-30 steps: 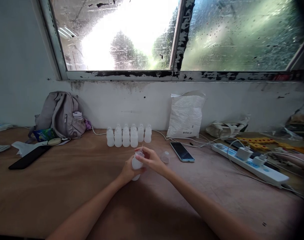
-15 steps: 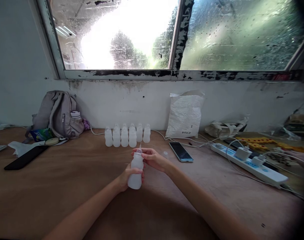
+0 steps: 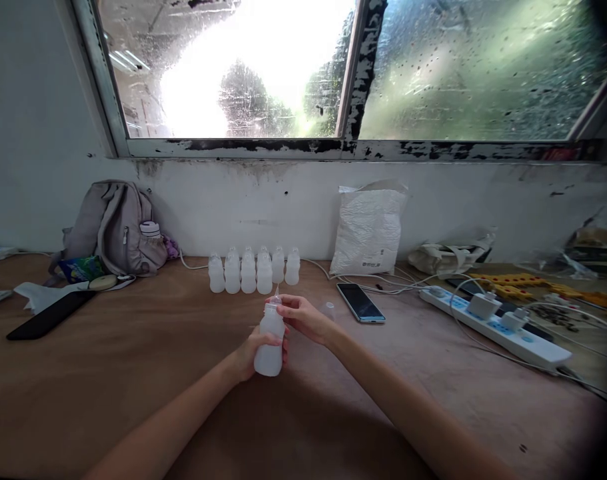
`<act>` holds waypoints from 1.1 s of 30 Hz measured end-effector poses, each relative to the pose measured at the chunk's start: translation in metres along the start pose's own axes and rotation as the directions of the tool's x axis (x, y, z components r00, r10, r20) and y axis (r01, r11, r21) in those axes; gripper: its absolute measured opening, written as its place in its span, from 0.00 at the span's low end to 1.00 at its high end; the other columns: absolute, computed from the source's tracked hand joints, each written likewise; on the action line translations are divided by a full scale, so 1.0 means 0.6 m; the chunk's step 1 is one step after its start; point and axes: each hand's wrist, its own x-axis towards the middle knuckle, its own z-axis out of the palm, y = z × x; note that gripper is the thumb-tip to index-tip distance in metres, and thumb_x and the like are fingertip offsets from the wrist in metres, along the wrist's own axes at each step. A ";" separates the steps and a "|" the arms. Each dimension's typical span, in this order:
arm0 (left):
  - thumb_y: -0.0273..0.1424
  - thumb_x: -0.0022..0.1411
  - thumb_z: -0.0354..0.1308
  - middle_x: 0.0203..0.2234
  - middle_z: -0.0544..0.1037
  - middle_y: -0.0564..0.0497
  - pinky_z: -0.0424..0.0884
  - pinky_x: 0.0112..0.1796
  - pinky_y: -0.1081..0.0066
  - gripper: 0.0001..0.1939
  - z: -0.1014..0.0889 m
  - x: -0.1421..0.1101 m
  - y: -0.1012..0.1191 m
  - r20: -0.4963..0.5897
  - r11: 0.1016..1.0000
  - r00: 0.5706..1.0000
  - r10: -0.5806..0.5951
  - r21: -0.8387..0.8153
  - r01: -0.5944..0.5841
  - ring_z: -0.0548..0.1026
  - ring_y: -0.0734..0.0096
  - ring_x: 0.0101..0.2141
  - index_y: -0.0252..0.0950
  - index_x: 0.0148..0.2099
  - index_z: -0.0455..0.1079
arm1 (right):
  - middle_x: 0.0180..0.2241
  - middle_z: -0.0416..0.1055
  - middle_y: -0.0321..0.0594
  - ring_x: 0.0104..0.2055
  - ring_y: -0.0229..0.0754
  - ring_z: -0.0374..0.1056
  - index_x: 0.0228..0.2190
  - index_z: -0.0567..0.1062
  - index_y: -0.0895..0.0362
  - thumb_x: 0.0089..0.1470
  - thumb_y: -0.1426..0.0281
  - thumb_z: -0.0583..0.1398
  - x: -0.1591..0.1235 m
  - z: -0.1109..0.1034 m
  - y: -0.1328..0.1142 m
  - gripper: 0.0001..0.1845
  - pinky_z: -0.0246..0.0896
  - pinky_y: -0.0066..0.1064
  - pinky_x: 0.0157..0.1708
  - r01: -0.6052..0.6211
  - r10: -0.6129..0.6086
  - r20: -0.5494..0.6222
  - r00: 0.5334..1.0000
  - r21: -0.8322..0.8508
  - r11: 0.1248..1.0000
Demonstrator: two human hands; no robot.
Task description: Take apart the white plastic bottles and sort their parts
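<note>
My left hand [image 3: 253, 350] is wrapped round a small white plastic bottle [image 3: 270, 343], holding it upright just above the wooden table [image 3: 133, 373]. My right hand [image 3: 303, 317] pinches the bottle's neck and thin nozzle tip at the top. A clear plastic cap [image 3: 328, 309] lies on the table just right of my right hand. Behind my hands, several identical white bottles [image 3: 253, 270] stand in a row near the wall.
A smartphone [image 3: 360, 302] lies right of the cap, beside a white bag [image 3: 369, 230]. A power strip [image 3: 498, 327] with chargers and cables is at the right. At the left are a grey backpack [image 3: 116, 230] and a black phone [image 3: 50, 315].
The bottle has gone from tilted and half hidden in my hands to upright. My right hand stays at its top. The view has shifted slightly.
</note>
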 end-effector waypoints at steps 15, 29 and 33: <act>0.27 0.42 0.58 0.23 0.70 0.52 0.62 0.27 0.74 0.12 0.004 0.012 -0.003 -0.313 0.826 0.886 0.343 0.550 -0.125 0.67 0.72 0.25 0.32 0.34 0.65 | 0.35 0.70 0.38 0.38 0.40 0.64 0.36 0.73 0.57 0.40 0.66 0.63 0.002 0.011 0.001 0.17 0.56 0.31 0.39 0.157 -0.179 -0.084 0.980 -0.223 0.962; 0.24 0.41 0.56 0.19 0.68 0.53 0.61 0.24 0.73 0.06 0.008 0.008 -0.002 -0.242 0.911 0.937 0.253 0.385 -0.147 0.66 0.74 0.21 0.32 0.26 0.63 | 0.31 0.68 0.36 0.32 0.36 0.63 0.34 0.71 0.57 0.35 0.66 0.66 0.001 0.010 -0.009 0.20 0.58 0.27 0.32 0.105 -0.138 -0.119 0.983 -0.250 0.963; 0.25 0.42 0.55 0.22 0.68 0.52 0.61 0.23 0.72 0.10 0.007 0.001 -0.001 -0.117 0.987 0.987 0.112 0.132 -0.096 0.67 0.74 0.20 0.32 0.32 0.64 | 0.34 0.69 0.39 0.33 0.36 0.63 0.37 0.71 0.57 0.39 0.66 0.64 -0.006 0.011 -0.016 0.20 0.56 0.26 0.30 0.057 -0.061 -0.027 0.998 -0.130 0.990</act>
